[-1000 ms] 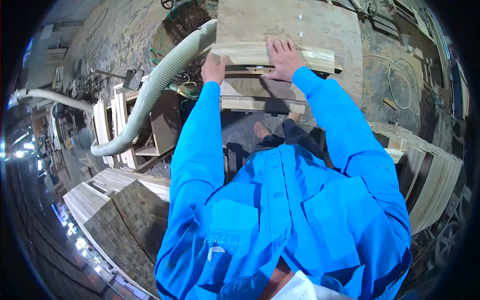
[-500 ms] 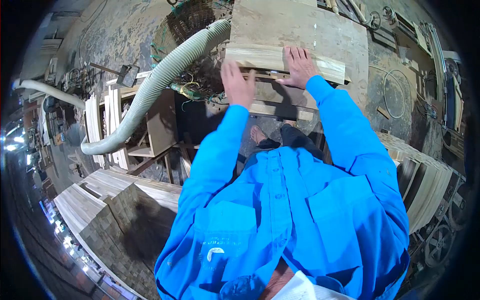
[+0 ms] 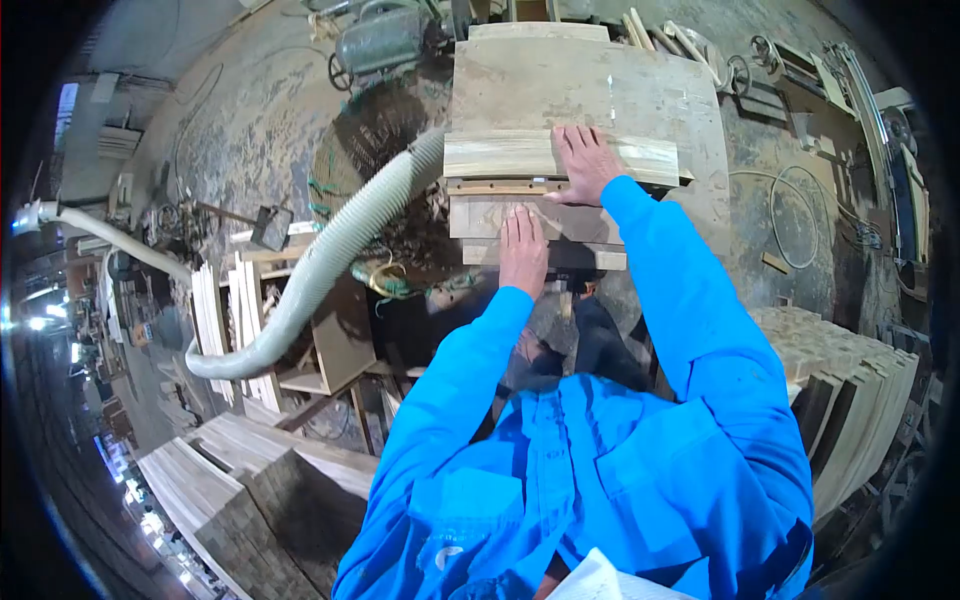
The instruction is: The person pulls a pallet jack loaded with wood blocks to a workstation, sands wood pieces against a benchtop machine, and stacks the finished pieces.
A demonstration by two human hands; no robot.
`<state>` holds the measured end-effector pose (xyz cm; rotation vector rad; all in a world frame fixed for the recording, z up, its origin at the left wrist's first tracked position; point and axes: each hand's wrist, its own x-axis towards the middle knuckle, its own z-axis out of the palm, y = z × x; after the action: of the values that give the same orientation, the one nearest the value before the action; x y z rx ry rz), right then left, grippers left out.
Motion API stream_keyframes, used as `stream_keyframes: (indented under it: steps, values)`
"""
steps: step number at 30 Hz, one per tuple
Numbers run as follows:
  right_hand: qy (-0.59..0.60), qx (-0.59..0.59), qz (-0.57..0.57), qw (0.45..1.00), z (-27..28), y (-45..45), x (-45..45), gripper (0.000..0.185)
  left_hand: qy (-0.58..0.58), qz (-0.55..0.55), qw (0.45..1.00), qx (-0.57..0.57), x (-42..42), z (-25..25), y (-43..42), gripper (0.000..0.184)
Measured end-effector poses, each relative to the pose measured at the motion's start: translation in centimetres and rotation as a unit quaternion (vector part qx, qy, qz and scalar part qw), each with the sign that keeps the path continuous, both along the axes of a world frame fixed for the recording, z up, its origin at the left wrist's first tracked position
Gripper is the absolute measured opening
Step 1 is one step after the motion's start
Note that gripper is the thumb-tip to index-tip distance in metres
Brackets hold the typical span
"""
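A pale wooden board [image 3: 500, 155] lies crosswise on the worktable [image 3: 540, 85]. My right hand [image 3: 585, 165] rests on this board with its fingers spread and its thumb over the front edge. Nearer to me, my left hand [image 3: 524, 250] lies flat at the table's front part, its fingers extended and apart from the board. Between the board and the left hand runs a thin brown strip [image 3: 500, 187] along a dark gap. Another pale wooden edge [image 3: 610, 260] shows at the table's front.
A ribbed hose [image 3: 350, 230] curves from the table's left side, beside a wicker basket [image 3: 375, 125]. Stacked wood stands at the lower left [image 3: 230, 490] and right [image 3: 850, 390]. A green machine [image 3: 385, 45] is at the back left.
My left hand has left the board's left end and moved right and nearer to my body, onto the table's front part. My right hand stays on the board. The view has shifted.
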<state>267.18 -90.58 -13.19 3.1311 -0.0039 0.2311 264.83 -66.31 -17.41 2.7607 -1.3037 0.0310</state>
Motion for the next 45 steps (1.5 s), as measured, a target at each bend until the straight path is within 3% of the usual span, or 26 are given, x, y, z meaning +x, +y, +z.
stream_keyframes:
  steps: [4,17,27,38,45]
  values:
    - [0.015,0.014,0.009,1.000,0.2,-4.0,4.6,0.126,-0.043,-0.002,0.999,0.029,5.0,-0.4,-4.5,0.064]
    - [-0.051,-0.001,0.017,0.999,-1.3,-19.1,22.1,0.110,-0.035,0.013,0.999,0.015,23.0,-0.3,-20.3,0.047]
    - [-0.053,-0.021,0.004,0.998,-1.6,-26.5,30.8,0.118,-0.041,0.017,0.999,0.014,32.1,-1.2,-27.7,0.061]
    - [-0.057,-0.042,-0.008,0.997,-1.6,-26.8,31.3,0.121,-0.003,0.005,1.000,-0.002,32.5,-1.0,-27.5,0.058]
    - [-0.086,0.040,0.025,0.995,-2.4,-23.0,26.6,0.104,0.048,0.019,0.999,-0.007,27.0,-0.2,-23.0,0.056]
